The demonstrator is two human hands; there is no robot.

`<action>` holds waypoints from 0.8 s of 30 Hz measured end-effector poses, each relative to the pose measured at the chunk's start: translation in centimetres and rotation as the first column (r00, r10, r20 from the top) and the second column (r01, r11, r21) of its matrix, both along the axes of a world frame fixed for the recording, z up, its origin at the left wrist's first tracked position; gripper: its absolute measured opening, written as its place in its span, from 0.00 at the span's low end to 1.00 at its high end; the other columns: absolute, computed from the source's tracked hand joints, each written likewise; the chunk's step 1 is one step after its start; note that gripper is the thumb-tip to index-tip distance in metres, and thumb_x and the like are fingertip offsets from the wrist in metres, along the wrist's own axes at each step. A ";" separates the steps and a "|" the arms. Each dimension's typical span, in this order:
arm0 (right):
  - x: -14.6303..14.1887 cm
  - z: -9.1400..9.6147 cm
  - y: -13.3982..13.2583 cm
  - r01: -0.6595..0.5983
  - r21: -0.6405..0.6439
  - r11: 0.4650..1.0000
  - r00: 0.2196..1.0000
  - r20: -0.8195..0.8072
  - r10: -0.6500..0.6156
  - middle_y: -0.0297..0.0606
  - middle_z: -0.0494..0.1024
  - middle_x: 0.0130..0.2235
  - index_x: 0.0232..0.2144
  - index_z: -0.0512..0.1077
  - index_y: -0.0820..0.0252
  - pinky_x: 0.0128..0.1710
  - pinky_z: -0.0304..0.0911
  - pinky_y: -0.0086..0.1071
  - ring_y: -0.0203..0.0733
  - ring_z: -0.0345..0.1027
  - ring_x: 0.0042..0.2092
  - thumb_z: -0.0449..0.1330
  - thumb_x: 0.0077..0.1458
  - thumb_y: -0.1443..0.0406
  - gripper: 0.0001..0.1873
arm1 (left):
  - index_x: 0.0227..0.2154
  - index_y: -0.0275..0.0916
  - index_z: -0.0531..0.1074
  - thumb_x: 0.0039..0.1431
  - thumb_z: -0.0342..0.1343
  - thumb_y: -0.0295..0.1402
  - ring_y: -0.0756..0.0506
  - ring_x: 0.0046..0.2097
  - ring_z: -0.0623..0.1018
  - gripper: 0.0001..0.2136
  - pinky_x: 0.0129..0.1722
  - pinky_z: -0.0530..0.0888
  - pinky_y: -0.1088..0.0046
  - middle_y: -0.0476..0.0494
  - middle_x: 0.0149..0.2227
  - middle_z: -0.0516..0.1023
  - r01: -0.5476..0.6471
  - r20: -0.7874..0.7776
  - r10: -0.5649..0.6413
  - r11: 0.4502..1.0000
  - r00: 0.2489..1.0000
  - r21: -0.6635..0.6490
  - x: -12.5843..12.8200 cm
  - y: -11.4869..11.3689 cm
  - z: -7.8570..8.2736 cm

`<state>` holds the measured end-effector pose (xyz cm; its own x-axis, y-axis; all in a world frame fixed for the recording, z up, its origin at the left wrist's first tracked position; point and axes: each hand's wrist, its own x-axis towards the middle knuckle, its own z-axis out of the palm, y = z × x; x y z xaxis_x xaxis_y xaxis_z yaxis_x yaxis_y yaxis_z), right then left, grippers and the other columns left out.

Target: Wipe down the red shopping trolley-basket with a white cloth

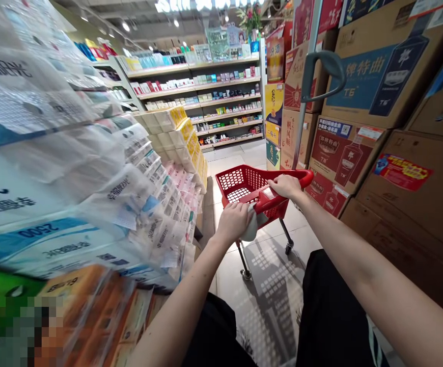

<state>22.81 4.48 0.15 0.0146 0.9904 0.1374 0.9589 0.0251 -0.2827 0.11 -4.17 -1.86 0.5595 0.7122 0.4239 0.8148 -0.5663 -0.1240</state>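
A red plastic shopping cart (pixel 244 176) with perforated basket walls stands in the aisle ahead of me. My left hand (pixel 233 222) is closed around the left part of its push handle (pixel 261 201). A pale grey-white cloth or tissue (pixel 250 229) hangs from under that hand, against the handle. Farther right, my right hand (pixel 285 186) is wrapped over the same bar, its fingers curled on top. The visible part of the basket floor shows white tiles through its holes.
Wrapped tissue packs (pixel 160 204) are stacked high along the left. Cardboard boxes (pixel 359 76) rise on the right, beside a metal pole (pixel 301 122) with a grey loop handle (pixel 330 69). Shelves of small goods (pixel 202 81) cross the far end. Tiled floor (pixel 232 153) runs between.
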 end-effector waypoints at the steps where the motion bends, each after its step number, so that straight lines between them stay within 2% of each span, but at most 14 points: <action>1: 0.3 0.0 -0.1 -0.014 0.005 1.000 1.000 0.009 0.014 0.41 0.78 0.45 0.37 0.78 0.53 0.43 0.59 0.36 0.49 0.70 0.46 0.42 0.59 0.48 0.29 | 0.36 0.36 0.70 0.66 0.36 0.41 0.42 0.38 0.74 0.19 0.41 0.68 0.64 0.39 0.35 0.76 0.006 0.023 -0.004 0.998 1.000 -0.062 -0.2 0.4 0.3; 4: 1.1 -0.2 0.1 -0.061 0.023 0.998 0.998 0.027 0.060 0.39 0.78 0.44 0.37 0.78 0.53 0.41 0.58 0.33 0.46 0.70 0.45 0.42 0.59 0.52 0.26 | 0.34 0.38 0.71 0.67 0.33 0.41 0.45 0.36 0.75 0.22 0.39 0.69 0.68 0.42 0.33 0.77 0.083 0.131 -0.052 0.967 0.990 -0.242 -1.1 1.3 1.0; 6: 1.7 -0.3 0.4 -0.083 0.029 0.996 0.996 0.032 0.082 0.38 0.78 0.44 0.36 0.78 0.53 0.40 0.58 0.32 0.45 0.70 0.44 0.43 0.59 0.53 0.25 | 0.35 0.39 0.72 0.67 0.32 0.41 0.45 0.39 0.75 0.22 0.42 0.69 0.68 0.43 0.33 0.77 0.176 0.225 -0.113 0.944 0.968 -0.281 -1.7 1.5 0.7; 9: 2.8 -0.2 1.1 -0.102 0.016 0.995 0.994 0.036 0.101 0.37 0.79 0.43 0.36 0.78 0.53 0.38 0.57 0.32 0.45 0.70 0.44 0.44 0.57 0.54 0.23 | 0.41 0.39 0.71 0.66 0.35 0.41 0.44 0.46 0.73 0.19 0.50 0.66 0.63 0.42 0.39 0.75 0.260 0.343 -0.184 0.947 0.921 -0.190 -2.0 0.8 -0.8; 12: 3.7 -0.1 1.4 -0.116 -0.008 0.993 0.993 0.020 0.116 0.37 0.79 0.41 0.35 0.78 0.54 0.40 0.57 0.32 0.45 0.69 0.44 0.46 0.56 0.55 0.22 | 0.47 0.38 0.66 0.63 0.42 0.44 0.41 0.51 0.68 0.18 0.53 0.64 0.59 0.38 0.47 0.71 0.264 0.389 -0.221 0.963 0.894 -0.059 -1.4 -0.2 -2.8; 14: 4.0 -0.1 1.2 -0.093 0.004 0.996 0.996 0.017 0.093 0.38 0.79 0.40 0.35 0.78 0.54 0.45 0.56 0.35 0.45 0.68 0.44 0.46 0.57 0.55 0.22 | 0.46 0.37 0.65 0.62 0.44 0.46 0.40 0.50 0.67 0.19 0.52 0.65 0.58 0.37 0.46 0.70 0.259 0.371 -0.233 0.966 0.899 -0.023 -0.6 -0.4 -3.6; 16: 3.7 -0.2 0.8 0.013 0.051 0.999 1.000 0.008 -0.014 0.40 0.78 0.43 0.35 0.78 0.54 0.50 0.53 0.41 0.48 0.66 0.48 0.44 0.58 0.55 0.23 | 0.43 0.37 0.66 0.62 0.44 0.47 0.40 0.47 0.68 0.18 0.49 0.66 0.58 0.38 0.42 0.70 0.256 0.328 -0.234 0.966 0.915 -0.025 0.3 -0.4 -3.8; 18: 2.9 -0.3 0.3 0.154 0.084 0.985 0.988 -0.035 -0.151 0.41 0.74 0.49 0.40 0.77 0.52 0.53 0.49 0.49 0.52 0.60 0.53 0.41 0.59 0.54 0.25 | 0.39 0.38 0.66 0.62 0.44 0.47 0.41 0.44 0.68 0.17 0.46 0.66 0.60 0.39 0.39 0.70 0.251 0.286 -0.230 0.967 0.930 -0.040 1.3 -0.2 -3.5; 20: 1.9 -0.4 -0.1 0.238 0.053 0.970 0.969 -0.079 -0.233 0.43 0.66 0.57 0.47 0.73 0.52 0.54 0.47 0.55 0.57 0.51 0.59 0.40 0.59 0.49 0.28 | 0.35 0.38 0.66 0.64 0.42 0.45 0.42 0.41 0.69 0.16 0.44 0.67 0.62 0.40 0.36 0.70 0.235 0.274 -0.212 0.971 0.938 -0.053 2.3 0.0 -3.0; 22: 0.9 -0.4 -0.5 0.232 -0.012 0.973 0.970 -0.074 -0.232 0.46 0.55 0.63 0.54 0.68 0.53 0.54 0.45 0.59 0.62 0.41 0.63 0.45 0.54 0.43 0.33 | 0.32 0.39 0.65 0.66 0.37 0.42 0.44 0.39 0.69 0.16 0.42 0.66 0.64 0.42 0.34 0.70 0.214 0.304 -0.186 0.975 0.934 -0.060 3.3 0.0 -2.6; 24: 0.2 -0.5 -0.9 0.211 -0.050 0.976 0.976 -0.033 -0.213 0.47 0.47 0.66 0.56 0.64 0.55 0.54 0.45 0.62 0.66 0.34 0.64 0.50 0.49 0.42 0.38 | 0.30 0.39 0.64 0.67 0.34 0.39 0.45 0.38 0.69 0.17 0.41 0.66 0.65 0.44 0.32 0.69 0.214 0.352 -0.176 0.974 0.919 -0.071 4.0 0.0 -2.4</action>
<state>23.01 3.60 -0.30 0.2294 0.9694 0.0869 0.9295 -0.1917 -0.3149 4.12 -4.20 -4.29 0.5266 0.6551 0.5419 0.6691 -0.7125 0.2111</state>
